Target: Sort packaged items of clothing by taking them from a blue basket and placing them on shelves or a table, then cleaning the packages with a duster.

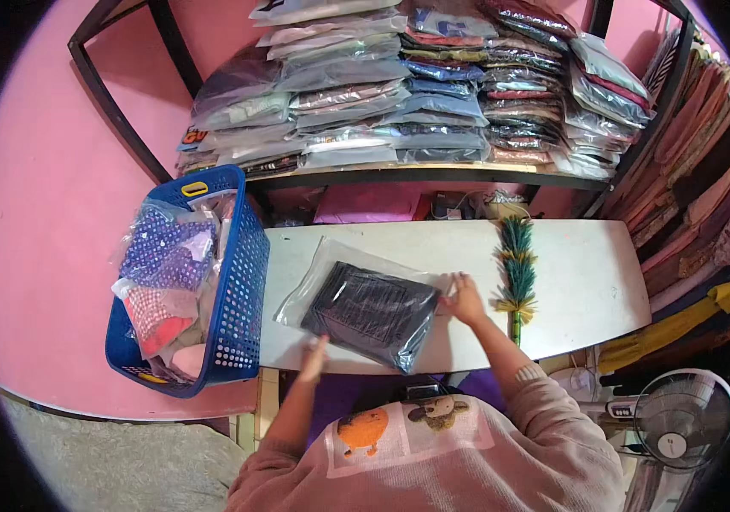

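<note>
A flat clear-plastic bag with folded black cloth inside (371, 311) lies on the long white tabletop (582, 282), just right of the tall blue perforated plastic basket (241, 290). The cloth makes a neat, slightly skewed block, with a rectangular arrangement of faint lines on its upper face; whether these are print or creases I cannot tell. The film is glossy, with pale streaks of glare, and wrinkled towards its lower corner. On the side facing the basket, a wide margin of loose film spreads beyond the cloth, see-through and whitish.

The left hand (313, 360), partly open, is at the bag's lower edge on the basket side; contact is unclear. The right hand (465, 300), its fingers loosely spread, is at the bag's end away from the basket; I cannot tell whether it grips the film. Farther from the basket lies a green-and-yellow bristly duster (516, 264).
</note>
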Available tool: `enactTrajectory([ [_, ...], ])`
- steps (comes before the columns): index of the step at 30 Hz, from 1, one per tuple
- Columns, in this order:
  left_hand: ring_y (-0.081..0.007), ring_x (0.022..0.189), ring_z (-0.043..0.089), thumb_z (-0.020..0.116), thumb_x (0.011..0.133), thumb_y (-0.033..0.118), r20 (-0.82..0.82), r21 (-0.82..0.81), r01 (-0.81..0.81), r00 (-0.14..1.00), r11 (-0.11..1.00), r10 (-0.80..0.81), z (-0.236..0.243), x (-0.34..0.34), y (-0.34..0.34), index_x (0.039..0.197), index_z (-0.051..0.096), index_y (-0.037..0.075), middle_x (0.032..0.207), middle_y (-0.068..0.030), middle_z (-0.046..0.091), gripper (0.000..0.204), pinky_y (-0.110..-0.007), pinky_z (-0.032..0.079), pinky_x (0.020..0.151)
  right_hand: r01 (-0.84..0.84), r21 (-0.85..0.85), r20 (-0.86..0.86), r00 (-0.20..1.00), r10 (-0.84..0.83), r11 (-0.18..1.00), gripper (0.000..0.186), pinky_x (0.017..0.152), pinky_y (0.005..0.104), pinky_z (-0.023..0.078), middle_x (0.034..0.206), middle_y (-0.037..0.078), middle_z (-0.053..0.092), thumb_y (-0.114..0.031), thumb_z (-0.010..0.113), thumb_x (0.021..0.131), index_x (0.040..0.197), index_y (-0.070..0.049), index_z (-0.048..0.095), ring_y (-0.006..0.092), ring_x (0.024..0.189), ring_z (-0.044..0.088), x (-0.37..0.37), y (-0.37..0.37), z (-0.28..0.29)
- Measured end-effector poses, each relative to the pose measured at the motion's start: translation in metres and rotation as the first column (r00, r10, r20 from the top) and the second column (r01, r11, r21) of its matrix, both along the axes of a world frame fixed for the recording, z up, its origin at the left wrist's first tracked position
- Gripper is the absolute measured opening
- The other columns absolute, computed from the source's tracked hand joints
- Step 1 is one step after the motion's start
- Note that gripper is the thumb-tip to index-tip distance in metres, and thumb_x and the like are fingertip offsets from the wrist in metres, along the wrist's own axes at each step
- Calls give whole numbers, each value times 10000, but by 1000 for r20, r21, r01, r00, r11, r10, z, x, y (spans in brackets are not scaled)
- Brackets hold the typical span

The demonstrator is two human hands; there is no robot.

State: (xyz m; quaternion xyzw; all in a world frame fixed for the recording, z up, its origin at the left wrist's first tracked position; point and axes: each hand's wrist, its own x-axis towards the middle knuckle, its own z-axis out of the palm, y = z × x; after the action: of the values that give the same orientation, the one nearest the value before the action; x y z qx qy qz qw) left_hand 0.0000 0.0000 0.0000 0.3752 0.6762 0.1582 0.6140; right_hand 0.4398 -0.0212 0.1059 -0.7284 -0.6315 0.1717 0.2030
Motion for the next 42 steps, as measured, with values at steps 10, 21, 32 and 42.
enactTrajectory([
  [10,-312,938,564,690,763,215,474,-12,-108,875,994,101,140,115,-49,1256,338,88,1151,-141,496,620,-435,501,757,-155,-195,-458,888,49,969,914,844,369,444,1020,195,605,-497,817,471,1168,-14,474,314,983,574,-28,-1,-2],
  [21,-176,1060,480,653,699,-32,464,597,-34,830,802,-310,245,260,36,1333,260,67,1183,-65,468,752,-316,376,927,-23,114,-851,514,110,993,383,738,266,457,931,50,618,-100,662,747,1110,-40,559,130,809,567,69,-47,117],
  [32,-196,1084,480,726,694,83,197,978,-78,660,194,-725,515,557,136,1269,374,-22,1194,-118,500,681,-314,379,930,351,805,-425,904,52,478,329,784,275,404,924,54,550,-32,646,732,1041,-5,535,138,865,506,314,-9,363],
  [42,-319,1187,422,722,737,362,6,1000,-19,678,-9,-735,636,757,251,1390,21,-2,1305,-303,359,1025,-401,366,963,383,876,-166,809,-564,292,766,879,387,422,1153,255,522,-357,731,681,1296,-50,394,379,1045,533,527,115,507],
])
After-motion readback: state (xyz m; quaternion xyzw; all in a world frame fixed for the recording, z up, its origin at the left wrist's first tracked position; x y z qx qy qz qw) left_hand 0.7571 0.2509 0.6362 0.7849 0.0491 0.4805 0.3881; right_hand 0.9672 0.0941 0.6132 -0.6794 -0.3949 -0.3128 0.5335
